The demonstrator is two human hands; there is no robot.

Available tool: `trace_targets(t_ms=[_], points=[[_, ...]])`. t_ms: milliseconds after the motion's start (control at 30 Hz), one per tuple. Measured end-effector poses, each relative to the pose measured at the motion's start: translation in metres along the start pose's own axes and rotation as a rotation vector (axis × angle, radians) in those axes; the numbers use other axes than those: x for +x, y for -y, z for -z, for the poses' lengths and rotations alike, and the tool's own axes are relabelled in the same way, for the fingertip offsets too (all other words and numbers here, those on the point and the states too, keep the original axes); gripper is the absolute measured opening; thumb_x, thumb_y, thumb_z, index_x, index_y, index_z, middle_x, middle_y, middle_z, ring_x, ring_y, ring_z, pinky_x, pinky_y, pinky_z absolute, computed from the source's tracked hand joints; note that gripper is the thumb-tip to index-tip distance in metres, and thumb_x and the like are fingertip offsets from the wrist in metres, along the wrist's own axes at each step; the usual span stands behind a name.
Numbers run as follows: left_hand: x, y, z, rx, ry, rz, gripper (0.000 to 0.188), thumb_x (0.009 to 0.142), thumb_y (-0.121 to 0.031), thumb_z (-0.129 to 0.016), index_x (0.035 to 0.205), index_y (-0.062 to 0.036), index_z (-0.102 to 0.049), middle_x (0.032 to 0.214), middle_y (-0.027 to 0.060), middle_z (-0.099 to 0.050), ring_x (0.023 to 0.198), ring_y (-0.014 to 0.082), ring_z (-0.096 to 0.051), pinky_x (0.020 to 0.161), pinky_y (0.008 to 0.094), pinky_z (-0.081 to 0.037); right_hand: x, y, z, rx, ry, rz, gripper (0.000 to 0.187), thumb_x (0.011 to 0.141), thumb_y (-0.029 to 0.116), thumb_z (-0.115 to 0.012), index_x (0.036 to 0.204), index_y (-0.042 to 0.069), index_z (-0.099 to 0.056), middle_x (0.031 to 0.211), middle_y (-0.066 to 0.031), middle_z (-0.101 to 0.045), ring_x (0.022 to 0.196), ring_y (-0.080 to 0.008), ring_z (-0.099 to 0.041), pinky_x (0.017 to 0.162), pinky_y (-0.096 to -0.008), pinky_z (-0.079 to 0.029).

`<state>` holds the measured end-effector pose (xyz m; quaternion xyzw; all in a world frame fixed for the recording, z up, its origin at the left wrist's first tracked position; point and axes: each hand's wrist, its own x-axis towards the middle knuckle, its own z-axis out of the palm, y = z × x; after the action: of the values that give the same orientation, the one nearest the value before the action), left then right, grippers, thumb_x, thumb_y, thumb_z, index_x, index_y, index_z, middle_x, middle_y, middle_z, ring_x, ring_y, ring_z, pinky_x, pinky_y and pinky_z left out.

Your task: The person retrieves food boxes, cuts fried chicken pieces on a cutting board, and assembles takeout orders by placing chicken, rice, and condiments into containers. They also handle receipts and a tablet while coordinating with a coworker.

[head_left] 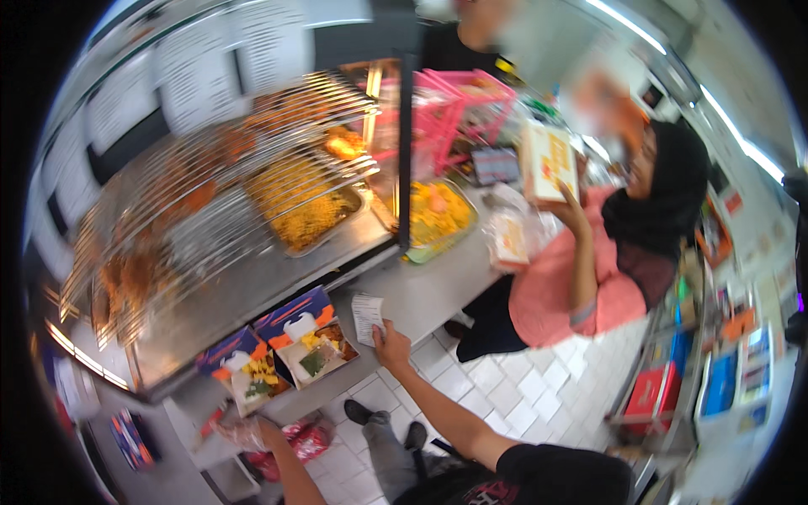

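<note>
My right hand (pixel 392 347) pinches a white printed paper slip (pixel 367 320) above the counter's edge. My left hand (pixel 244 431), seemingly in a clear plastic glove, is low over the counter at the left; blur hides what its fingers do. Beside it lies a slim red-and-white item (pixel 212 421) of a kind I cannot make out. Two open food boxes with dark blue and orange lids stand between my hands. The right box (pixel 313 360) holds a white food piece, something green and yellow bits; the left box (pixel 256 379) holds similar food.
A heated display case (pixel 278 261) with wire racks and a tray of yellow food (pixel 303 202) rises ahead. Right of it is another yellow food tray (pixel 439 215). A co-worker in pink (pixel 555 295) lifts a white-and-orange box (pixel 549 164). Red plastic bags (pixel 307 438) lie below.
</note>
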<state>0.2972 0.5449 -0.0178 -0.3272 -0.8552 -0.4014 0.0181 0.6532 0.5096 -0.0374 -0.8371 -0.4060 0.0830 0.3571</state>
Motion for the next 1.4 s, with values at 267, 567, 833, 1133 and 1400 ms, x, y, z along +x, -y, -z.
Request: trace_targets(t_ms=[267, 567, 833, 1133, 1400], points=[[0.007, -0.021, 0.023, -0.151, 0.124, 0.213, 0.068, 0.084, 0.011, -0.058, 0.148, -0.0047, -0.041, 0.143, 0.018, -0.056, 0.129, 0.0312, -0.056, 0.11, 0.0377, -0.044, -0.002, 0.003, -0.007, -0.064, -0.091, 0.052, 0.035, 0.099, 0.039, -0.059, 0.119, 0.01, -0.059, 0.075, -0.0232, -0.07, 0.07, -0.046, -0.068, 0.061, -0.0534, -0.052], [0.019, 0.016, 0.002, 0.119, -0.058, -0.061, 0.068, 0.086, 0.002, -0.059, 0.15, -0.0088, -0.04, 0.152, 0.0128, -0.045, 0.141, 0.027, -0.042, 0.121, 0.0368, -0.032, -0.003, -0.007, -0.01, -0.093, -0.114, 0.155, 0.038, 0.101, 0.036, -0.058, 0.117, 0.002, -0.057, 0.082, -0.0294, -0.068, 0.075, -0.0517, -0.065, 0.061, -0.0566, -0.047], [0.02, 0.011, 0.001, 0.022, -0.097, -0.059, 0.063, 0.088, 0.004, -0.054, 0.148, -0.0087, -0.042, 0.149, 0.0172, -0.046, 0.138, 0.0353, -0.044, 0.119, 0.0419, -0.033, -0.004, 0.005, -0.003, -0.055, -0.084, 0.128, 0.037, 0.103, 0.034, -0.056, 0.12, 0.002, -0.056, 0.087, -0.03, -0.069, 0.078, -0.0497, -0.067, 0.063, -0.0545, -0.05], [0.018, 0.004, 0.006, -0.015, -0.083, 0.036, 0.064, 0.083, 0.007, -0.055, 0.145, -0.0068, -0.047, 0.145, 0.0165, -0.049, 0.133, 0.0314, -0.049, 0.113, 0.0353, -0.039, -0.003, 0.017, 0.003, -0.222, 0.005, -0.016, 0.043, 0.102, 0.039, -0.055, 0.124, 0.001, -0.054, 0.083, -0.0309, -0.068, 0.076, -0.0515, -0.066, 0.064, -0.0562, -0.05], [0.02, 0.016, 0.004, -0.075, -0.123, 0.134, 0.058, 0.089, 0.001, -0.056, 0.146, -0.0052, -0.044, 0.146, 0.0181, -0.048, 0.133, 0.0323, -0.049, 0.112, 0.0369, -0.039, -0.001, 0.02, 0.008, -0.082, 0.002, 0.099, 0.038, 0.103, 0.033, -0.055, 0.12, -0.001, -0.055, 0.087, -0.0319, -0.068, 0.079, -0.052, -0.066, 0.068, -0.0556, -0.05]])
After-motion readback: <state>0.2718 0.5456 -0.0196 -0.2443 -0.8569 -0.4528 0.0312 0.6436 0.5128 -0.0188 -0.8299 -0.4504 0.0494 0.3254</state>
